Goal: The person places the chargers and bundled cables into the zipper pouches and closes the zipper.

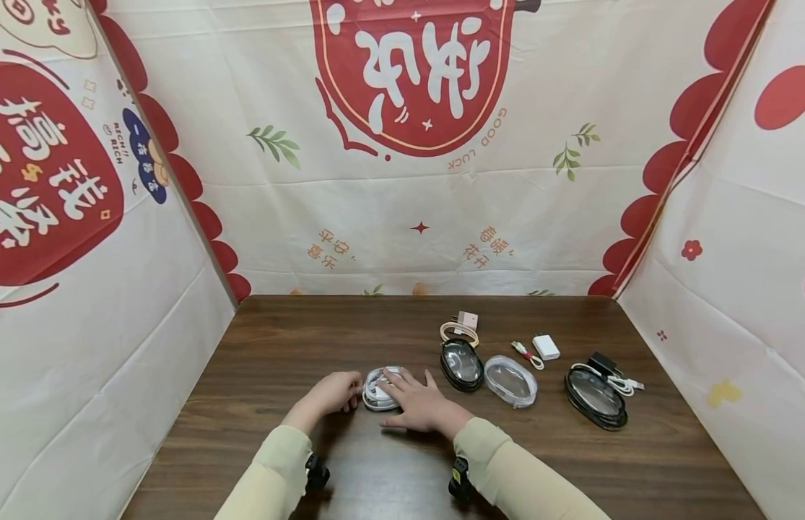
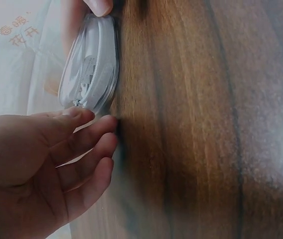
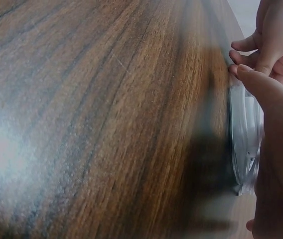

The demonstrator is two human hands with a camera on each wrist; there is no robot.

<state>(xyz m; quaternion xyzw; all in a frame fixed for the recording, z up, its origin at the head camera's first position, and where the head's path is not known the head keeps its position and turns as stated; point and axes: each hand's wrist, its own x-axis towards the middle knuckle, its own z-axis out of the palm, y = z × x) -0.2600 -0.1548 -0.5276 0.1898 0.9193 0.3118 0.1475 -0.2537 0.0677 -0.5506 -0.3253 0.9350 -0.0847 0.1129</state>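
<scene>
Backdrop (image 1: 389,202): bright, evenly lit
Tabletop (image 1: 389,477): soft glare, low centre
Left wrist view: dim, right-edge glare
Right wrist view: left-side glare, blurred shadow

Pouch (image 1: 372,394) left, three pouches (image 1: 463,362) right, chargers (image 1: 546,347) behind

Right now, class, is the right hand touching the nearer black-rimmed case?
Apart. The head view shows bare tabletop between the right hand and the nearer black-rimmed case.
</scene>
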